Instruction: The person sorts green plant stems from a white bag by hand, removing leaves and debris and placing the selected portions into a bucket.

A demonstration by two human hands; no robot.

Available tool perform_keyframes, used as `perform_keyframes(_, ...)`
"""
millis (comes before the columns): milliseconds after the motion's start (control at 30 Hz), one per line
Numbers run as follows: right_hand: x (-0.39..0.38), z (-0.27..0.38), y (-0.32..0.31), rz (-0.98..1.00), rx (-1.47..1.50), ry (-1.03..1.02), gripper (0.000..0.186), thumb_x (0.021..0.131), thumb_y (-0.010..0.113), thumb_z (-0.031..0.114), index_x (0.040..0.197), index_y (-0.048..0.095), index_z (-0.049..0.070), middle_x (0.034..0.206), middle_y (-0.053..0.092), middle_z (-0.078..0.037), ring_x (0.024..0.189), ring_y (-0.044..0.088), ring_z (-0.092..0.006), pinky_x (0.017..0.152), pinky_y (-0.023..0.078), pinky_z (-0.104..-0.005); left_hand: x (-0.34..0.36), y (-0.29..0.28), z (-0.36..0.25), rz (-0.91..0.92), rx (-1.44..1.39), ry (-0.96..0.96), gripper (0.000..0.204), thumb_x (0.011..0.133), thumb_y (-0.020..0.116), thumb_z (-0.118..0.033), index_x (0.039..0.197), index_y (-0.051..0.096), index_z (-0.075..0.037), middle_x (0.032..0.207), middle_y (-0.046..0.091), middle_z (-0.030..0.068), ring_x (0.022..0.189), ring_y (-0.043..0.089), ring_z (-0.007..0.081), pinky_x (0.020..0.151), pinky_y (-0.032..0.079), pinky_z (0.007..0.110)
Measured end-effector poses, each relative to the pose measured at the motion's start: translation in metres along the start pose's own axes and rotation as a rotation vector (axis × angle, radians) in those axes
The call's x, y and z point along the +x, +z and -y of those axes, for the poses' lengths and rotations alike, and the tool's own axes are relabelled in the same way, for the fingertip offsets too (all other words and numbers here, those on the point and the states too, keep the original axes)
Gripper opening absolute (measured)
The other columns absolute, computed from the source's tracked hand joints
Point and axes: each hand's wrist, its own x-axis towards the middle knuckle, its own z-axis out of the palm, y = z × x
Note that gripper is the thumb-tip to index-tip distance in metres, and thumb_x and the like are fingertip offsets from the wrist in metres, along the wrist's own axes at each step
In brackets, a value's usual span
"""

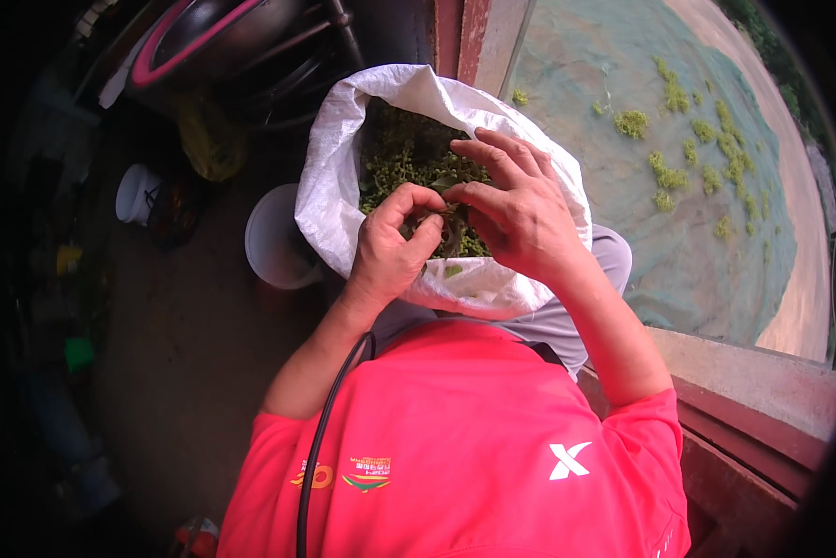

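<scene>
A white woven sack (330, 177) with its rim rolled outward stands between my knees. Green clusters of small berries on stems (404, 172) fill what shows of its inside. Above them, my left hand (395, 237) pinches a leafy sprig (453, 223) between thumb and forefinger. My right hand (520, 205) meets it from the other side, thumb and forefinger closed on the same sprig, its other fingers stretched out over the sack. Part of the sprig is hidden behind the fingers.
A white bucket (274, 237) stands left of the sack, and a smaller white container (137, 193) lies farther left. A pink-rimmed basin (144, 65) is at the upper left. Beyond the door sill (753, 386), green clusters (676, 172) lie spread on a green net (604, 251).
</scene>
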Motion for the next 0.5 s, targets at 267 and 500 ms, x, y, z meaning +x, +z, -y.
perform_keyframes(267, -0.004, -0.007, 0.013, -0.057, 0.018, 0.101, 0.016, 0.072, 0.071, 0.015, 0.087, 0.066, 0.011, 0.102, 0.064, -0.005, 0.105, 0.057, -0.024, 0.096, 0.037, -0.0422, 0.004, 0.007, 0.003, -0.083, 0.062, 0.057, 0.011, 0.085, 0.06, -0.002, 0.096, 0.059, -0.001, 0.085, 0.061, 0.0016, 0.075, 0.056, 0.0074, 0.068, 0.047, 0.023)
perform_keyframes(500, -0.013, -0.009, 0.022, -0.092, 0.59, 0.407, 0.012, 0.075, 0.07, 0.013, 0.083, 0.063, 0.008, 0.098, 0.062, -0.006, 0.099, 0.056, -0.0255, 0.09, 0.039, -0.0384, 0.006, 0.008, -0.006, -0.052, -0.586, -0.262, 0.01, 0.089, 0.06, -0.01, 0.095, 0.058, -0.003, 0.085, 0.06, 0.0006, 0.076, 0.057, 0.0061, 0.072, 0.047, 0.021)
